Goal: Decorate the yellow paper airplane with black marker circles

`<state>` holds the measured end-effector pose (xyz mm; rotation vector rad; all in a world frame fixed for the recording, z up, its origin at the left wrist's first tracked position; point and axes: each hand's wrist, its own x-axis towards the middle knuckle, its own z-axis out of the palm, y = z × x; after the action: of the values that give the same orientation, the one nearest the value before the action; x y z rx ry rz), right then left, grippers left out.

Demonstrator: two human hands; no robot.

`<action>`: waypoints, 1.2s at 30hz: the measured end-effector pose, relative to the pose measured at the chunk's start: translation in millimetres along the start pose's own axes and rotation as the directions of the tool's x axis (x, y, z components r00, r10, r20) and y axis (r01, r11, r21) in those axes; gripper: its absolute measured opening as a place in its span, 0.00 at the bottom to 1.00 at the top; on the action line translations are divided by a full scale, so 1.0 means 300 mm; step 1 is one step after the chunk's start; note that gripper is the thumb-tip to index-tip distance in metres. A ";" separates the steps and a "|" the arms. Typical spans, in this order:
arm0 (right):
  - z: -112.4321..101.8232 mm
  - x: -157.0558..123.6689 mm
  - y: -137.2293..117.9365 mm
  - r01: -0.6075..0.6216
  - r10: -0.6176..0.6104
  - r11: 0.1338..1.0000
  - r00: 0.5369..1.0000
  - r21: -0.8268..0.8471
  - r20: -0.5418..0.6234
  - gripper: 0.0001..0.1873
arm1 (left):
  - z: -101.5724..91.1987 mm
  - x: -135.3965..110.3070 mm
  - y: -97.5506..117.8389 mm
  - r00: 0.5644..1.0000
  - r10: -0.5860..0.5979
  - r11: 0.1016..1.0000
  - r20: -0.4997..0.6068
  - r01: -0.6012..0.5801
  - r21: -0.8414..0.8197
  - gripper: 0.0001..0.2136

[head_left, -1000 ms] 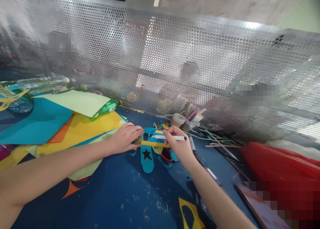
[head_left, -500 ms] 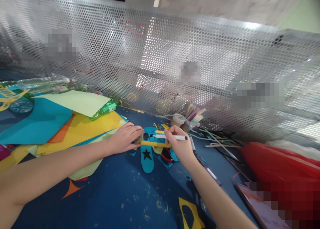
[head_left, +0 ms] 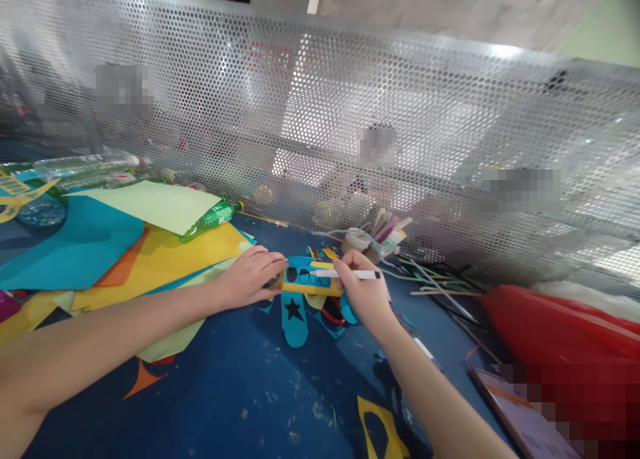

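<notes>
Shifted slightly right, the white marker [head_left: 327, 273] runs crosswise, tip leftward.

soft, middling light here, blue surface [head_left: 225, 385] sinking dim toward near edge. glare flaring twice along top rim of perforated panel [head_left: 200, 65], beyond surface's far edge; white light pricking through its holes. soft shadow pooling beside right forearm [head_left: 433, 392]. figures behind panel hazy, coarse pixel blocks over parts. more blocks masking red bundle [head_left: 560, 325], surface's right edge. wide-angle stretch swelling left forearm [head_left: 100, 342] toward frame edge.
</notes>
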<state>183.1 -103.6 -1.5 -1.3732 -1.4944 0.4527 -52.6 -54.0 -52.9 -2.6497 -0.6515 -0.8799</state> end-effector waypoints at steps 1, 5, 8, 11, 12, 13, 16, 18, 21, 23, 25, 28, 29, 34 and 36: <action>0.000 0.001 -0.001 0.001 -0.001 1.000 1.000 0.002 -0.003 0.15 | 0.000 0.000 0.000 1.000 0.001 1.000 -0.001 -0.001 0.001 0.19; -0.002 0.001 -0.005 -0.002 0.002 1.000 1.000 0.003 0.011 0.14 | -0.003 0.000 0.001 1.000 0.005 1.000 0.000 -0.005 0.001 0.19; -0.002 0.000 -0.006 -0.012 0.011 1.000 1.000 0.008 0.020 0.14 | -0.005 0.001 0.001 1.000 0.001 1.000 0.008 -0.001 -0.002 0.19; -0.002 0.000 -0.005 -0.006 0.006 1.000 1.000 -0.002 0.025 0.14 | -0.003 0.000 0.000 1.000 0.003 1.000 0.004 -0.003 0.001 0.19; -0.002 0.000 -0.004 -0.002 0.002 1.000 1.000 -0.002 0.022 0.15 | -0.002 -0.001 0.000 1.000 0.005 1.000 0.002 -0.005 0.004 0.19; -0.002 0.000 -0.004 0.002 -0.002 1.000 1.000 -0.001 0.020 0.15 | -0.001 -0.001 -0.001 1.000 0.007 1.000 -0.001 -0.007 0.006 0.19; -0.003 0.000 -0.003 0.000 0.000 1.000 0.999 -0.006 0.035 0.15 | 0.001 -0.002 -0.001 1.000 0.009 1.000 -0.001 -0.009 0.010 0.19; -0.003 0.000 -0.003 -0.007 0.007 1.000 0.999 0.001 0.047 0.15 | 0.001 -0.001 -0.001 1.000 0.010 1.000 0.006 -0.010 0.015 0.19; -0.002 0.000 -0.002 -0.007 0.006 1.000 0.999 0.015 0.037 0.15 | -0.001 0.000 -0.001 1.000 0.012 1.000 0.004 -0.012 0.023 0.19; -0.002 0.001 -0.003 -0.011 0.010 1.000 0.999 0.008 0.037 0.15 | -0.001 0.000 -0.001 1.000 0.015 1.000 -0.002 -0.015 0.019 0.19; -0.002 0.002 -0.005 -0.019 0.019 1.000 0.999 0.007 0.038 0.14 | -0.001 0.000 -0.001 1.000 0.015 1.000 -0.002 -0.015 0.011 0.18; -0.002 0.004 -0.005 -0.022 0.021 1.000 0.999 0.017 0.025 0.14 | 0.000 -0.001 -0.001 1.000 0.006 1.000 -0.003 -0.006 0.008 0.19; -0.002 0.005 -0.005 -0.021 0.020 1.000 1.000 0.021 0.024 0.14 | 0.000 -0.001 -0.001 1.000 0.006 1.000 -0.005 -0.006 0.011 0.19; -0.003 0.004 -0.006 -0.016 0.016 1.000 1.000 0.027 0.022 0.14 | 0.001 0.000 0.000 1.000 0.009 1.000 0.002 -0.009 0.018 0.19; -0.004 0.004 -0.006 -0.019 0.019 0.999 0.999 0.025 0.029 0.14 | 0.001 0.000 -0.001 1.000 0.005 1.000 0.010 -0.005 0.009 0.19</action>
<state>183.3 -103.4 0.9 -1.3673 -1.4948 0.5034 -52.7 -53.8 -53.1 -2.6486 -0.6500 -0.8605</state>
